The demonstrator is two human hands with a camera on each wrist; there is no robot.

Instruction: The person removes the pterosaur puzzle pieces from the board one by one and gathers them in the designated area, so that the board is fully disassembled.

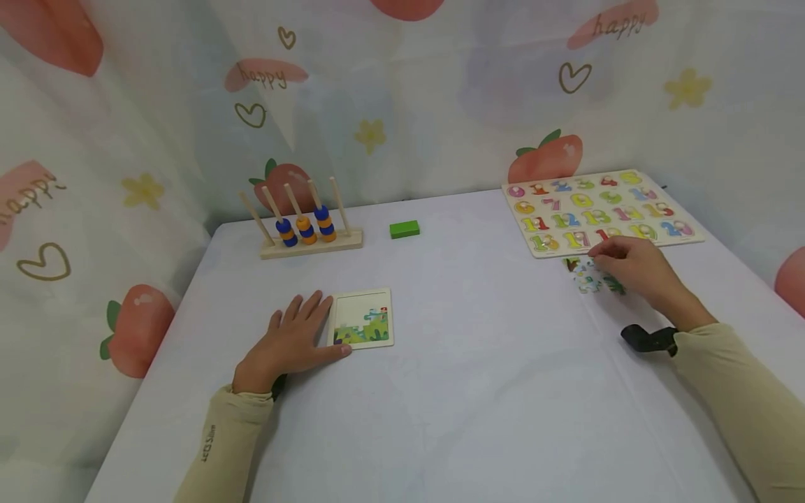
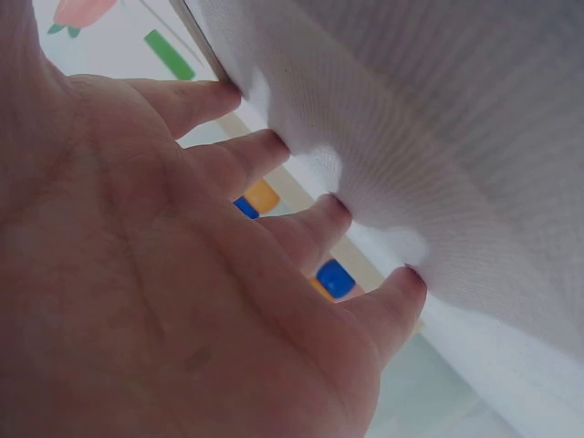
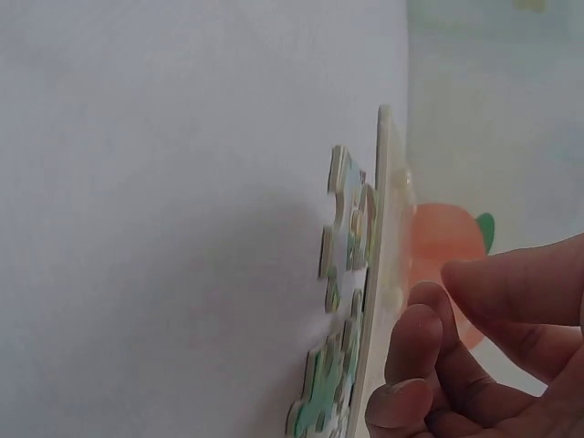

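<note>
My left hand (image 1: 292, 342) lies with spread fingers on the cloth at the left edge of a square jigsaw tray (image 1: 361, 346). Its thumb reaches along the tray's lower edge. Pieces with green and blue print fill the tray's lower part, and its upper part is bare. In the left wrist view the fingertips (image 2: 333, 208) press on the white cloth. My right hand (image 1: 635, 269) hovers at several loose jigsaw pieces (image 1: 589, 283), its fingers bent and the thumb close to them. Nothing shows between these fingers in the right wrist view, where the pieces (image 3: 324, 392) lie beside them.
A wooden number board (image 1: 527, 239) with knobbed numerals lies just behind the loose pieces. At the back left stands a peg abacus (image 1: 314, 246) with blue and orange beads. A green block (image 1: 404, 229) lies right of it. A patterned curtain (image 1: 428, 105) hangs behind the table.
</note>
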